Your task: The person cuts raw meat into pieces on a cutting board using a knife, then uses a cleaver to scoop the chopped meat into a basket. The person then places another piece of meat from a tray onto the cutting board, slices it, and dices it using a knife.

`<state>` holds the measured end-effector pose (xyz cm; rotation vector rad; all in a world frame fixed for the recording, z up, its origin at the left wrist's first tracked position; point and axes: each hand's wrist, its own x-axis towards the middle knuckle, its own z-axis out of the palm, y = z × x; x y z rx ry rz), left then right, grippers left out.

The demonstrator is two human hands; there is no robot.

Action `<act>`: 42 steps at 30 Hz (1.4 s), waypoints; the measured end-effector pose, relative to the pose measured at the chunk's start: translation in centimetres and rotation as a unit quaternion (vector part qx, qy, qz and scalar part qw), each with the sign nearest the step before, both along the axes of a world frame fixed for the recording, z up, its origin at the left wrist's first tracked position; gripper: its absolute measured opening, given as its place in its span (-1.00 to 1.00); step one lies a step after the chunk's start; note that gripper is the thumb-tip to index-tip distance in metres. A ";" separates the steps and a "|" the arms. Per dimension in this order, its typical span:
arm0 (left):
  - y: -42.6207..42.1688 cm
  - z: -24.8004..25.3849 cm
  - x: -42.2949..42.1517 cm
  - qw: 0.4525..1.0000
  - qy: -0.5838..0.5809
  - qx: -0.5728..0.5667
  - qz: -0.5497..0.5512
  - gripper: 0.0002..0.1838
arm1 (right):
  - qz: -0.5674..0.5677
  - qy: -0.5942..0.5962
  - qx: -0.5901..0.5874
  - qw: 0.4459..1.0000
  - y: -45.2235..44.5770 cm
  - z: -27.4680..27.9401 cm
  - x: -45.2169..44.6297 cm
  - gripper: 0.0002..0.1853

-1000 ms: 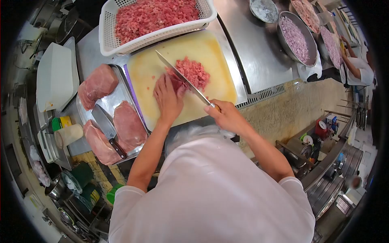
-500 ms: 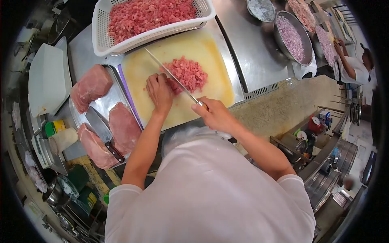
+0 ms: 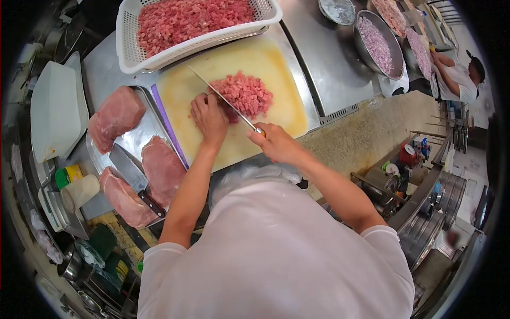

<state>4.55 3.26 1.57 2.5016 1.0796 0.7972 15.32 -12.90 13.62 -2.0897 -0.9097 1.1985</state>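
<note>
My right hand point(image 3: 276, 142) is wrapped around the handle of a long kitchen knife point(image 3: 223, 100). Its blade slants up and left across a yellowed cutting board point(image 3: 289, 80). Close against the blade's left side, my left hand point(image 3: 209, 121) has its fingers curled down on raw meat, which they mostly hide. A darker red bit of that meat point(image 3: 232, 115) shows beside the fingertips. Right of the blade lies a loose heap of diced pink meat point(image 3: 248, 93), with a few small bits near my left fingers.
A white perforated basket point(image 3: 207, 41) of diced meat stands behind the board. At left, a metal tray point(image 3: 134, 141) carries several meat slabs and a second wide knife point(image 3: 129, 167). Bowls of chopped onion point(image 3: 378, 47) stand at far right, near another person point(image 3: 461, 77).
The knife and both hands hold nearly the same pose over the meat. The view has shifted slightly, and the other person at far right appears more upright.
</note>
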 end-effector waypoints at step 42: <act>1.8 -0.2 -1.8 0.994 -0.043 -0.005 -0.098 -0.79 | -0.020 0.016 -0.013 1.000 2.5 -1.4 -1.6 -0.48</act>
